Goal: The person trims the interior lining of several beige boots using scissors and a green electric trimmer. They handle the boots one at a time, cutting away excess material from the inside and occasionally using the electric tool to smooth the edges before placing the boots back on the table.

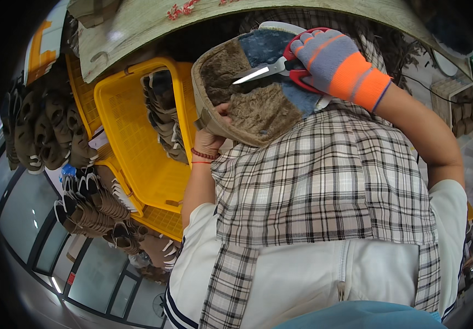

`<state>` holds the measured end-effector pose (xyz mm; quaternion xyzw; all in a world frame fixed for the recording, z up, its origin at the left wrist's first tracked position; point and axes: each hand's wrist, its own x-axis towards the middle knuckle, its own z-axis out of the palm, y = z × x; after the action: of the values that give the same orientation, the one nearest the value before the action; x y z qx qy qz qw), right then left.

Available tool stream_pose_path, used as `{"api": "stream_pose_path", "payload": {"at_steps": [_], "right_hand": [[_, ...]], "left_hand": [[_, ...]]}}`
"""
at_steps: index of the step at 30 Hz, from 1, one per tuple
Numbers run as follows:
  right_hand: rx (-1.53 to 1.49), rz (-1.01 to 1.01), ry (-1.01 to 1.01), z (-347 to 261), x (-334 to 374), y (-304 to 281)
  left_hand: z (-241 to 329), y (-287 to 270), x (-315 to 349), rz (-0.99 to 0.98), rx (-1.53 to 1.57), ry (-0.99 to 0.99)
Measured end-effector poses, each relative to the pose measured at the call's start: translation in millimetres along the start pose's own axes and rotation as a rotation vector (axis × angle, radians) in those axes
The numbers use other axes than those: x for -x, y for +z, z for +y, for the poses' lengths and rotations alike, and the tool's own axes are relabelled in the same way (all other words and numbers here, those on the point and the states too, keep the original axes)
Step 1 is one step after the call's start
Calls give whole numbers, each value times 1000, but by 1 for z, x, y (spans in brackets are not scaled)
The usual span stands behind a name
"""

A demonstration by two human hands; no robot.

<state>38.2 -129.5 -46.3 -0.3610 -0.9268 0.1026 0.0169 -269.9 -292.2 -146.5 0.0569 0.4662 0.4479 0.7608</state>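
Observation:
A bowl-shaped, cap-like piece (264,112) lies tilted against my plaid apron, its brown and blue plush lining facing up and a tan band round its rim. My left hand (210,140), bare with a beaded bracelet, grips its near left edge; the fingers reach over the rim into the lining, and the thumb is hard to make out. My right hand (343,68), in a grey and orange glove, is closed round the red handles of scissors (264,72). Their blades point left over the lining and look almost together; whether they touch the plush I cannot tell.
A pale table (138,33) curves across the top, with small red scraps (181,10) on it. At left stands a yellow plastic crate (138,137) beside a stack of brown pieces (165,112). More brown bundles (44,126) lie farther left.

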Motion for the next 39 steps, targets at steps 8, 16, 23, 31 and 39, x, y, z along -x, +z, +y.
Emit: {"api": "stream_pose_path", "payload": {"at_steps": [8,16,23,31,39], "right_hand": [[101,-76,-105,-14,6,-16],[49,-32,-105,-17,19,-10],[-33,-20,-57,-12,27,-10],[-103,32,-40,-5,39,-27],[-119,40,-22,-4,54,-30]], "left_hand": [[7,12,6,28,-42,95],[6,7,8,-21,-121,131],[18,14,11,-135,-136,116],[31,19,8,-143,-449,221],[50,35,16,-141,-452,177]]}}
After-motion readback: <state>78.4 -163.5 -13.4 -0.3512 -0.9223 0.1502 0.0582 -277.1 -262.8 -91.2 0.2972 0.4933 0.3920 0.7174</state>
